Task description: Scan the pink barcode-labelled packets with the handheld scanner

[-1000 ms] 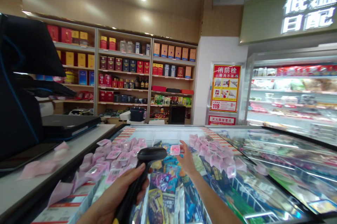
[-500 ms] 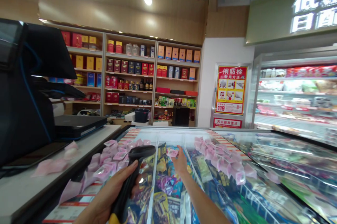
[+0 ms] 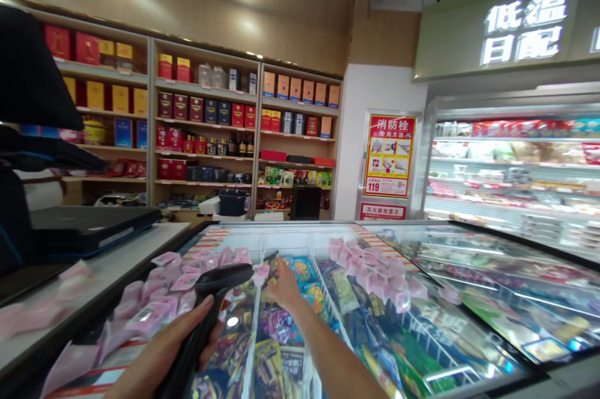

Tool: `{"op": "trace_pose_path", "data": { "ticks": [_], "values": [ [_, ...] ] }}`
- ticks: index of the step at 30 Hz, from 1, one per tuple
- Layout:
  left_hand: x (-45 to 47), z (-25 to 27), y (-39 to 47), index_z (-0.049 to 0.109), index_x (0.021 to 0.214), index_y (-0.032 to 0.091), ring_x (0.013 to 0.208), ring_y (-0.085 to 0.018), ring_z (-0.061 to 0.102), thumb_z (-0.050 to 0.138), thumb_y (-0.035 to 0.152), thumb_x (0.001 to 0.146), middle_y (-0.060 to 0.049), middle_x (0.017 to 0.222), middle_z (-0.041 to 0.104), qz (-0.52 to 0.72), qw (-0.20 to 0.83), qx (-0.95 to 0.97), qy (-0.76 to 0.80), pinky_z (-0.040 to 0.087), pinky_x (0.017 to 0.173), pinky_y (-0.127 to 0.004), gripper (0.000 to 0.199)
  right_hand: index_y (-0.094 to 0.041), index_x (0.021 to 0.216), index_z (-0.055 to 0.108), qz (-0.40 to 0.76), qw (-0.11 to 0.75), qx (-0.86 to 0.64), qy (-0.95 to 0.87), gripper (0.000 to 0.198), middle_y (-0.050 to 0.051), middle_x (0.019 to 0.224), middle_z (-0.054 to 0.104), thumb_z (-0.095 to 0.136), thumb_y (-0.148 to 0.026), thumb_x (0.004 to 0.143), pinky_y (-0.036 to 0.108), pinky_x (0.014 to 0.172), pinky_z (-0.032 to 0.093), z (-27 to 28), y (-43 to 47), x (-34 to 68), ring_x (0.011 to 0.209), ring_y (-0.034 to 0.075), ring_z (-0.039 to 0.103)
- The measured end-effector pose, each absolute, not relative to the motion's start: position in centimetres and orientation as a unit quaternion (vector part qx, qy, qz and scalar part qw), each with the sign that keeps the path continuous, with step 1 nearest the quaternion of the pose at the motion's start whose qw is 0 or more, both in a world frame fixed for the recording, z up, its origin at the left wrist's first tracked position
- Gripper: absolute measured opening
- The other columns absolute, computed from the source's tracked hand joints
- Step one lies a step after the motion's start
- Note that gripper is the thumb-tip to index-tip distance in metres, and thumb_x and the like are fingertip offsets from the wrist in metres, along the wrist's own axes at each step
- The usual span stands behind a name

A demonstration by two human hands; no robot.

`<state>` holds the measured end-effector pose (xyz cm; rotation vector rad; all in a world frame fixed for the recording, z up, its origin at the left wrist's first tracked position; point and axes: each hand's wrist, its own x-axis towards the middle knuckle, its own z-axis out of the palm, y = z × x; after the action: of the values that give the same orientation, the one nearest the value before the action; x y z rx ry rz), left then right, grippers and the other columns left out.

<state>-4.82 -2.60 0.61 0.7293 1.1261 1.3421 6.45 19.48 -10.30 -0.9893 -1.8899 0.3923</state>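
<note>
Over a shop freezer [image 3: 300,232], the left hand [image 3: 187,328] wraps its fingers around a scanner [image 3: 214,284]; the right hand [image 3: 285,285] seems to pinch a pink pack [image 3: 261,273] beside the scanner's head, likely light and flimsy, best held by its edge.

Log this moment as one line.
left hand: grips black barcode scanner; right hand: at pink packet, grip unclear; glass-topped freezer: more pink packets either side

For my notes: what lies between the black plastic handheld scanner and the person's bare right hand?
In the head view, one small, squarish pink piece, material unclear, shows between the scanner and right hand, apparently held by that hand.
</note>
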Motion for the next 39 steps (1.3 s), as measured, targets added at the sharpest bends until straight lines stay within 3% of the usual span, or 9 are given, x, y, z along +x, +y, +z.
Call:
{"op": "trace_pose_path", "data": {
  "ticks": [4,11,16,21,26,32,36,39],
  "values": [
    [-3.6,0.3,-2.3,0.053,0.065,0.016,0.04,-0.007,0.045,0.058,0.041,0.063,0.001,0.05,0.053,0.555,0.598,0.325,0.477,0.039,0.037,-0.018,0.025,-0.015,0.109,0.045,0.075,0.473,-0.464,-0.745,0.049,0.009,0.108,0.051,0.046,-0.01,0.06,0.033,0.088,0.033,-8.9,19.1,12.6,0.102,0.02,0.046],
    [-1.2,0.1,-1.5,0.055,0.078,0.016,0.04,-0.006,0.044,0.058,0.039,0.063,0.001,0.051,0.054,0.544,0.629,0.328,0.448,0.038,0.038,-0.016,0.028,-0.018,0.104,0.049,-0.127,0.379,-0.611,-0.683,0.04,0.009,0.105,0.051,0.048,-0.015,0.064,0.039,0.085,0.027,-7.2,17.7,24.1,0.103,0.024,0.038],
    [-0.3,-0.1,-1.1,0.053,0.073,0.015,0.039,-0.005,0.043,0.057,0.04,0.064,0.002,0.051,0.053,0.522,0.637,0.348,0.447,0.036,0.038,-0.016,0.027,-0.018,0.094,0.055,-0.143,0.219,-0.676,-0.689,0.031,0.011,0.095,0.054,0.052,-0.023,0.063,0.043,0.08,0.026,-6.9,16.8,28.0,0.095,0.027,0.043],
    [-0.1,-0.1,-1.6,0.052,0.072,0.015,0.04,-0.006,0.044,0.056,0.038,0.066,0.001,0.052,0.053,0.516,0.641,0.357,0.442,0.036,0.039,-0.016,0.024,-0.022,0.099,0.054,-0.104,0.146,-0.642,-0.745,0.043,0.009,0.1,0.053,0.054,-0.013,0.057,0.039,0.076,0.03,-6.4,16.8,28.9,0.093,0.026,0.046],
    [-0.4,0.2,-2.1,0.052,0.07,0.016,0.04,-0.006,0.044,0.058,0.037,0.064,0.001,0.052,0.054,0.523,0.628,0.353,0.455,0.037,0.039,-0.017,0.023,-0.021,0.082,0.061,-0.051,0.208,-0.623,-0.752,0.028,0.008,0.09,0.057,0.05,-0.008,0.06,0.038,0.081,0.027,-5.7,16.9,29.1,0.095,0.024,0.046],
    [-0.7,0.3,-2.4,0.055,0.08,0.015,0.038,-0.006,0.042,0.057,0.039,0.064,0.003,0.05,0.052,0.526,0.634,0.36,0.437,0.035,0.038,-0.017,0.029,-0.018,0.07,0.06,0.045,0.297,-0.609,-0.734,0.014,0.005,0.079,0.06,0.052,-0.012,0.061,0.028,0.073,0.036,-5.4,16.9,28.2,0.079,0.017,0.054],
    [-0.9,0.6,-2.6,0.056,0.079,0.015,0.039,-0.006,0.043,0.056,0.039,0.065,0.003,0.05,0.052,0.525,0.638,0.364,0.43,0.035,0.039,-0.017,0.029,-0.015,0.069,0.059,0.16,0.365,-0.615,-0.68,0.014,0.004,0.061,0.059,0.046,-0.021,0.067,0.027,0.058,0.042,-6.2,17.0,25.6,0.061,0.015,0.057],
    [-1.1,0.8,-2.7,0.056,0.078,0.015,0.04,-0.005,0.042,0.055,0.039,0.066,0.003,0.05,0.052,0.526,0.641,0.363,0.426,0.034,0.039,-0.017,0.027,-0.013,0.08,0.058,0.258,0.392,-0.607,-0.641,0.022,0.002,0.049,0.055,0.044,-0.027,0.069,0.025,0.044,0.042,-7.0,16.9,23.1,0.044,0.013,0.054]
  ]
}}
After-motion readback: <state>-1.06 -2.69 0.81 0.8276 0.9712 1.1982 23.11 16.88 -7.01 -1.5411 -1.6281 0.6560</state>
